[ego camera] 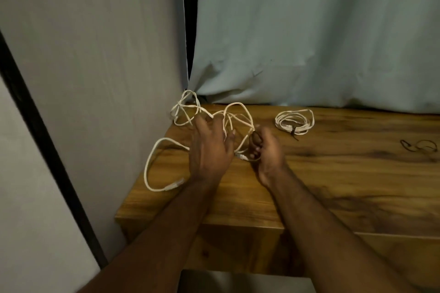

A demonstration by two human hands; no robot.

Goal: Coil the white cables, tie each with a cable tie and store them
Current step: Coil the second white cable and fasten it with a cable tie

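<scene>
A loose white cable [152, 157] sprawls in tangled loops over the left end of the wooden table [333, 185], one loop hanging past the left edge. My left hand [209, 147] is spread among the loops, fingers straight, with strands running over them. My right hand [264, 150] curls its fingers round a strand near a connector end. A second white cable [295, 121] lies coiled and bound with a dark tie further back on the right.
Dark cable ties [420, 146] lie on the table at the far right. A pale curtain [309, 43] hangs behind the table and a grey wall panel [95, 54] stands on the left. The table's front edge is near my forearms.
</scene>
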